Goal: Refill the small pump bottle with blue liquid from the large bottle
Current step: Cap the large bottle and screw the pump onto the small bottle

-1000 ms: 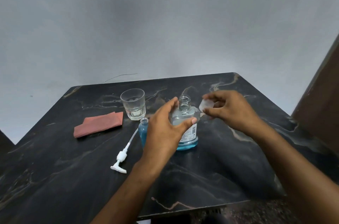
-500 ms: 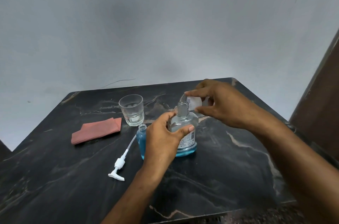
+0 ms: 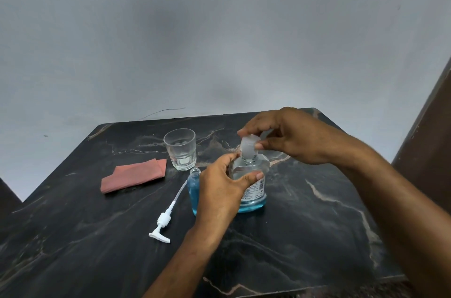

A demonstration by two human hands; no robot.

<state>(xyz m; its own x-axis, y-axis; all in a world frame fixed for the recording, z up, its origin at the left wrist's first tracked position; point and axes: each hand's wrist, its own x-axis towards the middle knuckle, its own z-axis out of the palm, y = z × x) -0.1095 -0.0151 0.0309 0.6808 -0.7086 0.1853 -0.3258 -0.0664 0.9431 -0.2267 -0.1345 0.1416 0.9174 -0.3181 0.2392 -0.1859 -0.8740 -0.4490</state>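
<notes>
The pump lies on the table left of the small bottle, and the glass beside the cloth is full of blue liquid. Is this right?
Not quite. In the head view the glass looks empty and clear; the blue liquid is in the small bottle. The pump does lie on the table, left of it.

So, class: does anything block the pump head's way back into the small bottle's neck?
Nothing visible does. The small bottle stands with an open neck, and the pump head lies on the table beside it.
</notes>
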